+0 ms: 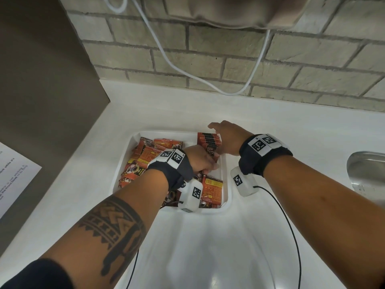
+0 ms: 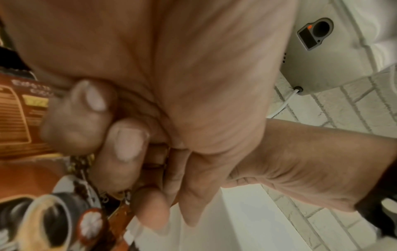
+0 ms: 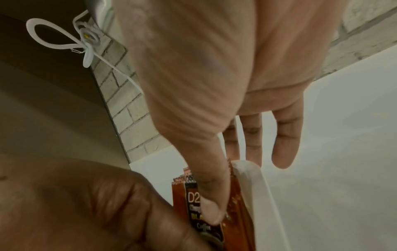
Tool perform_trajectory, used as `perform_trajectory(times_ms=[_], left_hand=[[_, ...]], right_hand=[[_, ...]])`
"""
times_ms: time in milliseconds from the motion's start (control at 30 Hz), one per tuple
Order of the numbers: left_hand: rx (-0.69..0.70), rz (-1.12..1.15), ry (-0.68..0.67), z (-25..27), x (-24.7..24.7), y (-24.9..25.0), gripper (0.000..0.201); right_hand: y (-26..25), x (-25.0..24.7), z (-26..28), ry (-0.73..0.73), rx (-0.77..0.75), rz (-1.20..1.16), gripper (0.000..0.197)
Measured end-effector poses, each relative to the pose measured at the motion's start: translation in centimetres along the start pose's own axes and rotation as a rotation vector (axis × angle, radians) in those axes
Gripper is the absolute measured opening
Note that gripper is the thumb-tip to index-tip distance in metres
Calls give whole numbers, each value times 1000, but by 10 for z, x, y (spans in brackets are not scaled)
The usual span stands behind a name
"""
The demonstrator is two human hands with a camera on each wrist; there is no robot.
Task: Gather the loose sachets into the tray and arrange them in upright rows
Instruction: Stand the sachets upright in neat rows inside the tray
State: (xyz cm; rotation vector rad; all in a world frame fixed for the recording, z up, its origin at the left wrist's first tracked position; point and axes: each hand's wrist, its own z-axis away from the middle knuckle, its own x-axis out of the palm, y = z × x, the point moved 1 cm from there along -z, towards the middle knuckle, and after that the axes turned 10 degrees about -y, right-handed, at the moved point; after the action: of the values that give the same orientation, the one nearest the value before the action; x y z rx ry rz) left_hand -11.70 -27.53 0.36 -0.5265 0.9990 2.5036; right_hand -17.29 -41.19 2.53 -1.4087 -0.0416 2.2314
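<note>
A white tray (image 1: 226,184) sits on the white counter. Orange-red coffee sachets lie in a loose pile (image 1: 143,161) across its left and near parts. A short upright row of sachets (image 1: 208,142) stands in the far right corner. My right hand (image 1: 227,138) brackets that row: the thumb (image 3: 210,200) presses flat on the front sachet (image 3: 193,198), and the straight fingers (image 3: 285,142) reach past the tray rim (image 3: 253,178). My left hand (image 1: 200,161) is in the tray just in front of the row. Its curled fingers (image 2: 126,146) grip a thin sachet (image 2: 156,161), mostly hidden in the fist.
A steel sink (image 1: 366,174) is set in the counter at the right. A white cable (image 1: 208,80) hangs along the brick wall behind the tray. A brown panel (image 1: 41,90) with a printed sheet (image 1: 14,176) closes the left side. Black wrist-camera leads (image 1: 289,226) trail over the counter.
</note>
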Motion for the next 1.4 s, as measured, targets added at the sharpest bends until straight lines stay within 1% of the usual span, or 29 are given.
perform_trajectory(times_ms=[33,100,133,200,267,333,400,467,500,567,667,733,833,900,1100,1200,1300,1367,1400], left_hand=[[0,-25,-1,1,0,1,30],[-9,-66,16,4,-3,1,41],[-12,-101,41,8,-5,0,43],[-24,-155,109,14,-11,-5,37],[-46,-216,150,22,-17,-10,28],[-83,-307,155,31,-17,-12,26],[-107,-394,138,36,-12,-11,32],[-119,-445,122,38,-2,-10,46],[-120,-456,113,37,3,-10,51],[-114,-464,100,33,11,-12,56],[-118,-515,68,28,19,-16,64],[-133,-542,38,27,22,-18,68],[-109,-560,27,25,24,-19,58],[-96,-546,19,24,24,-19,54],[-67,-512,14,25,24,-23,52],[-54,-532,32,27,23,-23,46],[-60,-521,67,28,21,-24,17],[-67,-530,77,31,20,-22,27],[-83,-515,84,32,20,-21,23]], right_hand=[[-1,-1,1,-3,3,2,94],[-2,-4,4,-6,12,10,96],[-2,-6,7,-5,17,12,97],[-2,-11,16,7,28,-7,97],[-3,-16,29,37,33,-61,92],[-6,-18,46,89,31,-104,77],[-13,-13,64,130,17,-125,56],[-20,-1,81,104,1,-136,38],[-24,8,89,68,-4,-129,33],[-30,25,100,6,2,-97,34],[-33,46,103,13,26,-36,40],[-34,55,98,17,40,11,39],[-39,59,88,29,49,98,31],[-45,58,81,8,52,133,32],[-58,52,60,-159,138,232,37],[-63,54,53,-204,157,254,36],[-63,55,52,-197,143,255,35],[-60,53,56,-177,125,230,36],[-58,52,58,-164,112,215,37]])
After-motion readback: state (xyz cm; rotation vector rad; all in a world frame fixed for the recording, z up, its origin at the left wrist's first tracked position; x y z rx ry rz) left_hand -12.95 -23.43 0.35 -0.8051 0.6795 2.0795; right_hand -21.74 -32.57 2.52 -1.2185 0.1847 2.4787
